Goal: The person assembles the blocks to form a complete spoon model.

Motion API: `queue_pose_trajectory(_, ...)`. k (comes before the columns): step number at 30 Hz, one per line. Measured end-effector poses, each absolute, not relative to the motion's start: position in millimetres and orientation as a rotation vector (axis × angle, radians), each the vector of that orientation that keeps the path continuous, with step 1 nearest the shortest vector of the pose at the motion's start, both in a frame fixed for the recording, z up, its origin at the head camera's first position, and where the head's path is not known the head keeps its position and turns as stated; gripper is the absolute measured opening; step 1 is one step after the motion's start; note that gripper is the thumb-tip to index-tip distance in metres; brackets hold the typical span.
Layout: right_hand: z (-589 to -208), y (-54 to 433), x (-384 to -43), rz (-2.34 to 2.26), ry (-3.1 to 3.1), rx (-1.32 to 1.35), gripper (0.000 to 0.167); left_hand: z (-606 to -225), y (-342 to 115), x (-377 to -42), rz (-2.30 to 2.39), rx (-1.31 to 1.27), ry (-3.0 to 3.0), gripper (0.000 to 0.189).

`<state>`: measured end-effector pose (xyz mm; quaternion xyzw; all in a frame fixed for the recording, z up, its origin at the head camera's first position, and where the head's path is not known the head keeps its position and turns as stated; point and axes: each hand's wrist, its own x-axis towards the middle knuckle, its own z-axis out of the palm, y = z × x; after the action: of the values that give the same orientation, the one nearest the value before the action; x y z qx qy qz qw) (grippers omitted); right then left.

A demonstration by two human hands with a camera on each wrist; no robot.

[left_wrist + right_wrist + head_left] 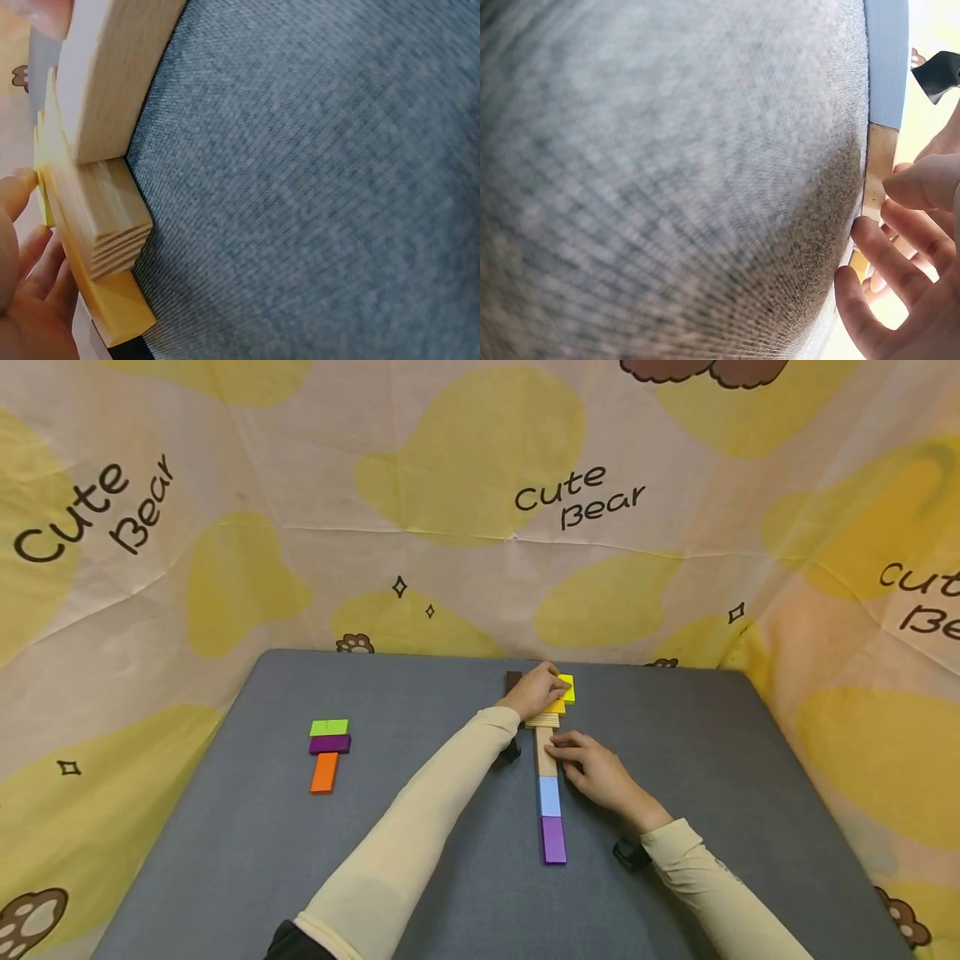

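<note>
A row of coloured blocks runs away from the person on the table. Purple [553, 841] lies nearest, followed by a light blue block [549, 796], a bare wood block [545, 760] and several stacked thin wood planks [542, 721]. Behind the planks is an orange-yellow block [129, 307]. At the far end, my left hand [532, 692] pinches a bright yellow block [567, 689] with its fingertips, partly covering the blocks beneath. Fingers spread, my right hand [600, 772] touches the bare wood block's right side.
Left on the grey table [427, 718] lie a green block [328, 727], a dark purple block [330, 744] and an orange block [324, 773], grouped together. A dark brown block [513, 680] shows beside the left hand. Printed cloth [465, 460] hangs behind the table.
</note>
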<state>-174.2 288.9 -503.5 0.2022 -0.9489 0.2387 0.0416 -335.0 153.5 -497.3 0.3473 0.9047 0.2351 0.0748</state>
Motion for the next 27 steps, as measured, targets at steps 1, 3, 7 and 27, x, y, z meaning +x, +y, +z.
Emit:
queue_pose_trajectory(1, -503, 289, -174, 0.731, -2.905, 0.620, 0.037, -497, 153, -335, 0.705, 1.046, 2.714, 0.033)
queue_pose_trajectory(3, -503, 288, -174, 0.729, -2.906, 0.619, 0.037, -496, 151, -335, 0.707, 1.051, 2.708, 0.034)
queue_pose_trajectory(7, -502, 288, -173, 0.724, -2.918, 0.609, 0.037, -489, 144, -334, 0.752, 1.061, 2.683, 0.036)
queue_pose_trajectory(27, -508, 287, -173, 0.737, -2.923, 0.592, 0.041, -465, -33, -307, 1.146, 1.052, 2.745, 0.035)
